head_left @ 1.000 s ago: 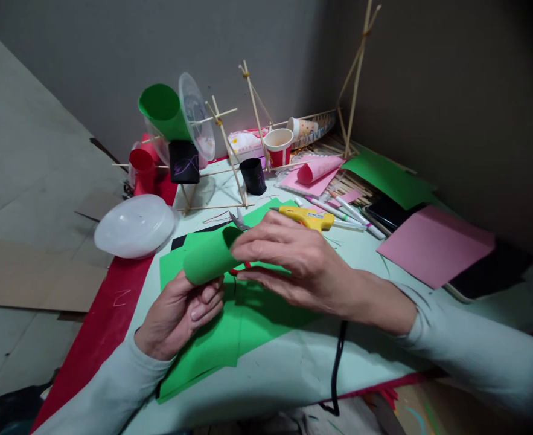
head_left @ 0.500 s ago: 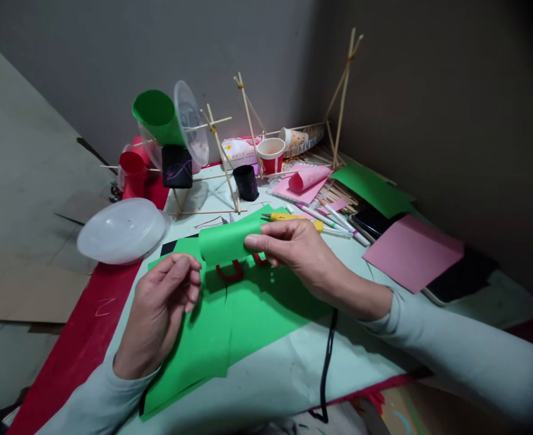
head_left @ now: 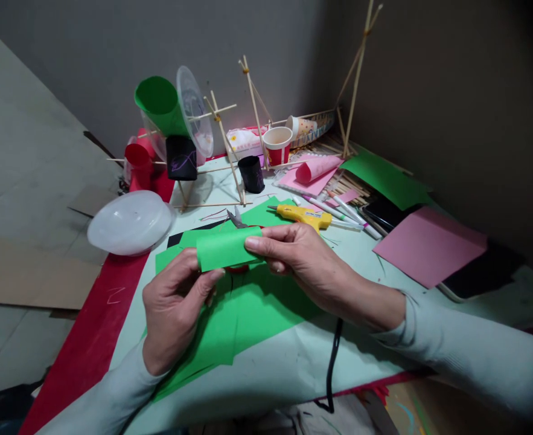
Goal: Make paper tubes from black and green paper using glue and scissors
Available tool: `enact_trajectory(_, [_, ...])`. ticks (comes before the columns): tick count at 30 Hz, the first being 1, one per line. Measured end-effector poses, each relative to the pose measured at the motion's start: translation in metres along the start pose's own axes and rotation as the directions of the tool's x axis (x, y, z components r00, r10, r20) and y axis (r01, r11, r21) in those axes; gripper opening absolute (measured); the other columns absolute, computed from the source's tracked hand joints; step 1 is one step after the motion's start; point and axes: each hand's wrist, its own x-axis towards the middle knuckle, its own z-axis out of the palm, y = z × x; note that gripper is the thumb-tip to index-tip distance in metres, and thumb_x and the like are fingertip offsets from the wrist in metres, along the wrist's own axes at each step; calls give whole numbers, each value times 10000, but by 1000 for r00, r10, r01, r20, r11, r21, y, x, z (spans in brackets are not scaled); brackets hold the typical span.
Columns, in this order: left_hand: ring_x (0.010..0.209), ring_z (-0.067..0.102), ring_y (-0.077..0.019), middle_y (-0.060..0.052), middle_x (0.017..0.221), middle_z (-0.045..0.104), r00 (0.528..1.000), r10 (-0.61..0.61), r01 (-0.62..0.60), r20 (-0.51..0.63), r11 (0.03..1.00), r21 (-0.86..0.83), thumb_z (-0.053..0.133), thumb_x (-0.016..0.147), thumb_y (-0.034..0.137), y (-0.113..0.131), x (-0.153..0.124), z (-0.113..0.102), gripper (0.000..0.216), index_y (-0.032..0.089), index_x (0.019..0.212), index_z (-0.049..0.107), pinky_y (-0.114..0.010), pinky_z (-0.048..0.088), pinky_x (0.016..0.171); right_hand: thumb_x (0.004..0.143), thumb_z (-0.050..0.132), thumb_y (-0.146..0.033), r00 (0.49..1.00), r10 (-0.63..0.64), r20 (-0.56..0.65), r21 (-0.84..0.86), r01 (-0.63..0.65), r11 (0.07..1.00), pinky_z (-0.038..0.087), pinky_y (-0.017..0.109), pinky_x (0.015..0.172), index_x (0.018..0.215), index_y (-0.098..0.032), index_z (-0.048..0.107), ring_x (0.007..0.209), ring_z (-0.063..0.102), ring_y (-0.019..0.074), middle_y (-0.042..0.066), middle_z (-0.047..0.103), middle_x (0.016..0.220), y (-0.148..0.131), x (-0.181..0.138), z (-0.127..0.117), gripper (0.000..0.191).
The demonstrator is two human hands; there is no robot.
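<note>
A small piece of green paper [head_left: 221, 249], curled into a loose roll, is held up between both hands. My right hand [head_left: 302, 255] pinches its right end between thumb and fingers. At the left end, my left hand [head_left: 178, 305] has its forefinger behind the paper and its thumb at the lower edge. Below lie larger green paper sheets [head_left: 270, 320]. Scissors [head_left: 236, 217] with red handles rest on them, partly hidden by the roll. Just beyond my right hand lies a yellow glue gun [head_left: 305, 215].
Stick frames [head_left: 224, 139] bear a green paper cone [head_left: 160, 99] and a clear plastic disc [head_left: 194, 112]. A white plastic bowl [head_left: 130, 223] stands left. Behind are a black paper cylinder [head_left: 251, 175] and a paper cup [head_left: 277, 147]. Pink paper [head_left: 431, 246] overlaps a dark device at right.
My left hand has moved up and right onto the roll's left end. The right hand keeps its pinch. The view has shifted slightly, uncovering more of the glue gun and scissor blades.
</note>
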Motion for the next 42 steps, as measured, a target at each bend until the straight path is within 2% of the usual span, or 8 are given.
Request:
enact_trajectory(3, [535,579,-144,24,666,639,998,-61,63,25,992,-111,754,870,248,5,-3,2,57,240,815,740,-276,476,533,697,876,-539,1000,1,-17,-2,-1,1000,231,257,498,614,-182,579,528,324,69,-79,422,574,2,-1,2,472])
enact_trajectory(6, [522,631,-155,6,644,697,995,-86,91,44,990,-104,694,913,226,8,-5,4,164,221,755,734,-286,516,540,703,874,-533,1000,-8,-16,4,8,1000,257,256,506,604,-185,557,528,329,68,-82,413,572,3,-3,4,481])
enact_trajectory(11, [514,659,-160,-1,619,733,998,-60,61,14,997,-46,640,946,191,9,-4,4,291,222,676,744,-290,538,548,755,857,-491,1000,3,1,32,-3,999,259,247,510,582,-189,516,519,344,68,-81,432,534,9,-6,7,487])
enact_trajectory(16, [594,718,-180,-1,688,790,999,-33,32,-17,999,-33,664,936,188,10,-4,2,260,243,728,809,-303,572,623,757,885,-401,999,41,13,118,-42,992,340,232,539,629,-175,636,524,452,73,-53,561,548,16,-7,8,360])
enact_trajectory(21, [634,709,-185,10,706,802,997,58,-58,-44,998,3,695,915,175,10,-3,-1,246,267,726,823,-314,552,669,759,898,-353,999,42,27,114,-45,992,366,210,534,621,-173,675,521,492,65,-48,598,551,16,-7,9,318])
enact_trajectory(34, [653,714,-144,19,720,797,997,71,-70,5,992,-109,659,944,165,5,-1,0,257,235,751,812,-259,530,661,743,906,-431,999,47,-28,47,-45,998,382,173,483,612,-174,729,453,493,47,-41,618,486,15,-8,10,339])
enact_trajectory(38, [634,693,-140,7,690,777,989,148,-148,-9,987,-60,662,946,152,4,0,-2,255,218,743,804,-259,517,637,778,888,-420,999,53,-11,42,-52,998,380,166,487,608,-175,720,457,496,40,-40,624,500,15,-9,9,342])
enact_trajectory(42, [616,641,-140,-24,673,732,932,358,-355,-54,933,59,674,923,107,4,0,-3,216,177,738,759,-261,496,605,783,891,-395,996,84,24,54,-85,995,366,153,482,634,-170,726,465,498,29,-39,636,526,16,-8,8,317])
